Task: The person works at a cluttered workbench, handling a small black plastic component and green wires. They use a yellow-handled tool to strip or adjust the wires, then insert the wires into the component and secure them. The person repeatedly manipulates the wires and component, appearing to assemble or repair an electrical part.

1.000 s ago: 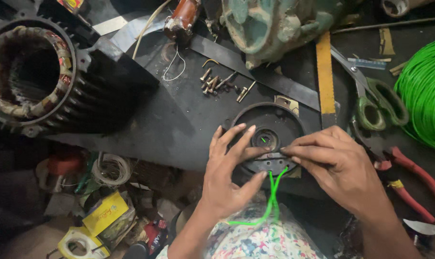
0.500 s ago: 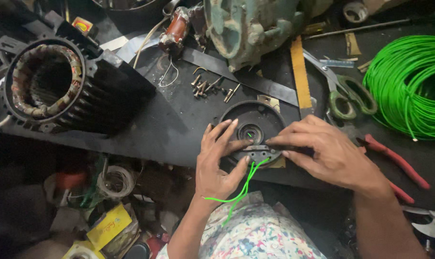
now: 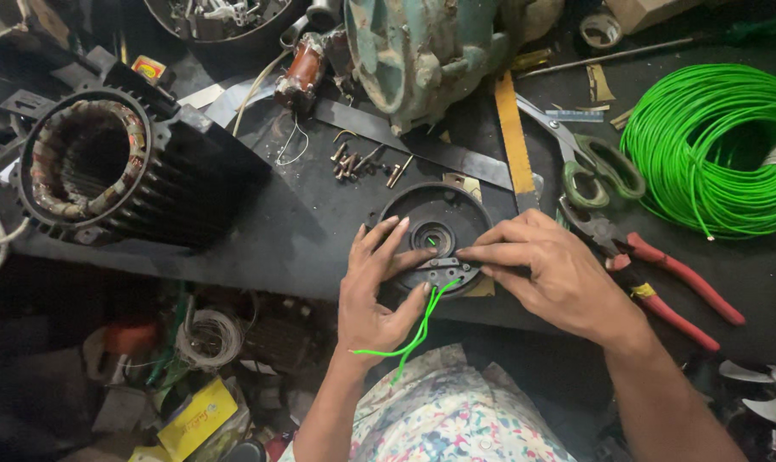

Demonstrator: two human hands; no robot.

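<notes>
A round black motor end cover (image 3: 439, 224) lies on the dark work surface. A small grey metal plate (image 3: 444, 269) sits on its near edge, with short green wires (image 3: 418, 329) trailing from it toward me. My left hand (image 3: 375, 287) rests on the cover's left side, thumb and fingers pinching the plate. My right hand (image 3: 555, 274) comes in from the right, its fingertips pressed on the plate's right end.
A black finned motor stator (image 3: 106, 171) lies at the left. A green wire coil (image 3: 717, 145) sits at the right, with scissors (image 3: 589, 158), red-handled pliers (image 3: 662, 274), a yellow ruler (image 3: 512, 137), loose screws (image 3: 362, 162) and a teal motor housing (image 3: 422, 51) around.
The view has shifted, so everything sits lower and left. Both hands stay on the plate at the cover's edge; the green wires hang a little differently.
</notes>
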